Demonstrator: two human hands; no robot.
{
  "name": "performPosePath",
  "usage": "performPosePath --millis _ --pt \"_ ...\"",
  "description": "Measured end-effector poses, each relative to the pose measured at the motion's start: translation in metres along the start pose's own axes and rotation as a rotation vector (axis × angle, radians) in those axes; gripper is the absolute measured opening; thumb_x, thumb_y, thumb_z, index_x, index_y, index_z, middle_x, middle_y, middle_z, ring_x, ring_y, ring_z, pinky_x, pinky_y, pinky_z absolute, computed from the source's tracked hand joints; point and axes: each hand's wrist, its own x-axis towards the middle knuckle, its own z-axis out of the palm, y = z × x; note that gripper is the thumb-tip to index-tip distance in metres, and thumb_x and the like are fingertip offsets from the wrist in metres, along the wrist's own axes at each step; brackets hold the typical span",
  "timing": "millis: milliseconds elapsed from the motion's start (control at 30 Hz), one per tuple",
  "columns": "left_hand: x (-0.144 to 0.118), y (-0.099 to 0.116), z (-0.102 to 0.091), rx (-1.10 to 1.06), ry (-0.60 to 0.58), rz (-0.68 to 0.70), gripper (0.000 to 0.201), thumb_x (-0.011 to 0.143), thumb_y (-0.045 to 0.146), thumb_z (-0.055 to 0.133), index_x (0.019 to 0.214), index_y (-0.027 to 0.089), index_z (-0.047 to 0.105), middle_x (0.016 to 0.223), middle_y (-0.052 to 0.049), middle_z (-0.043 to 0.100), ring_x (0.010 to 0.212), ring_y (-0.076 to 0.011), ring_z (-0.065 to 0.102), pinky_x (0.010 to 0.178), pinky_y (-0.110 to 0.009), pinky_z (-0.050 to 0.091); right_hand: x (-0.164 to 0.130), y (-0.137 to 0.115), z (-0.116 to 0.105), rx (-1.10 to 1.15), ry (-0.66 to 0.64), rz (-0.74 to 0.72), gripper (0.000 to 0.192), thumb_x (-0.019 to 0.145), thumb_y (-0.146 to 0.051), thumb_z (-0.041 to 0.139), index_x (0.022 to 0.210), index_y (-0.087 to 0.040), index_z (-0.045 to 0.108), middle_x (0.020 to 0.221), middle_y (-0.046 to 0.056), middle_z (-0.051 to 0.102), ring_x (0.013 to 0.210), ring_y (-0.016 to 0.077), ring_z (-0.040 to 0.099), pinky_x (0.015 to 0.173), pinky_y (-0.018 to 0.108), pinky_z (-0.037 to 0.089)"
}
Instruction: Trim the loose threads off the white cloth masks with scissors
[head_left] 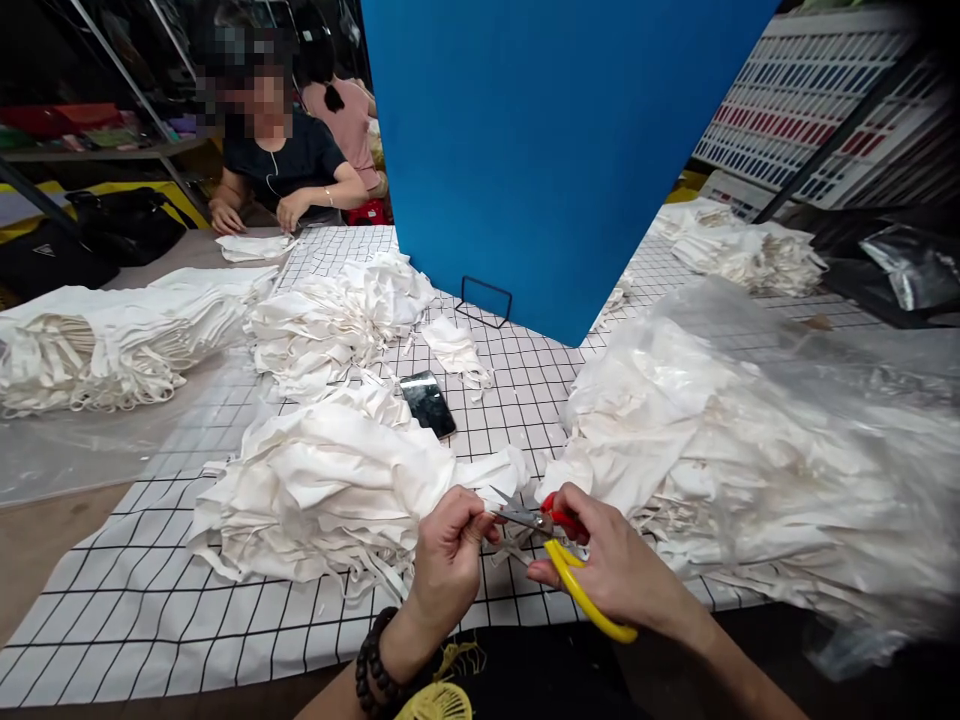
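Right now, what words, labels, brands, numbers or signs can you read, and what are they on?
No text can be read.
Black bag at far left: triangular badge, too small to read.
Printed stack at upper right: rows of marks, too blurred to read.
Scissors and phone: no readable lettering.

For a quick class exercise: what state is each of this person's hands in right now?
Left hand: closed, fingertips pinching white cloth.
Right hand: closed around scissors with red and yellow handles, blades parted.
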Motion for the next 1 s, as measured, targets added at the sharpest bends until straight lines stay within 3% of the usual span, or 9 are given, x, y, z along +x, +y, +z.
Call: performPosePath --millis 400,733,1000 --pt "-0.002 0.002 0.001 0.03 -0.05 0.006 0.025 0.092 0.018 0.051 0.069 0.018 0.06 0.067 -0.001 0.054 0.063 -0.0137 0.056 0.061 -0.024 0.042 0.004 -0.014 0.007 -0.073 0.009 -0.052 0.033 0.07 -0.037 0.073 0.087 -0.024 0.049 0.085 0.0 0.064 0.073 0.0191 0.058 0.064 0.029 0.04" --pt "0.0 0.003 0.001 -0.012 -0.075 -0.059 0.028 0.093 0.023 0.05 0.068 0.017 0.062 0.068 -0.002 0.056 0.063 -0.014 0.057 0.062 -0.025 0.044 0.004 -0.008 0.01 -0.161 0.051 -0.075 0.037 0.069 -0.046 0.073 0.074 -0.023 0.044 0.063 -0.004 0.056 0.055 0.0135 0.047 0.052 0.025 0.03" --pt "-0.001 0.003 -0.003 -0.03 -0.132 -0.088 0.025 0.092 0.024 0.052 0.071 0.017 0.063 0.068 -0.002 0.054 0.058 -0.0129 0.055 0.057 -0.024 0.043 0.004 -0.011 0.006 -0.178 0.029 -0.1 0.041 0.066 -0.049 0.075 0.081 -0.024 0.047 0.068 -0.003 0.056 0.06 0.0154 0.05 0.056 0.026 0.034"
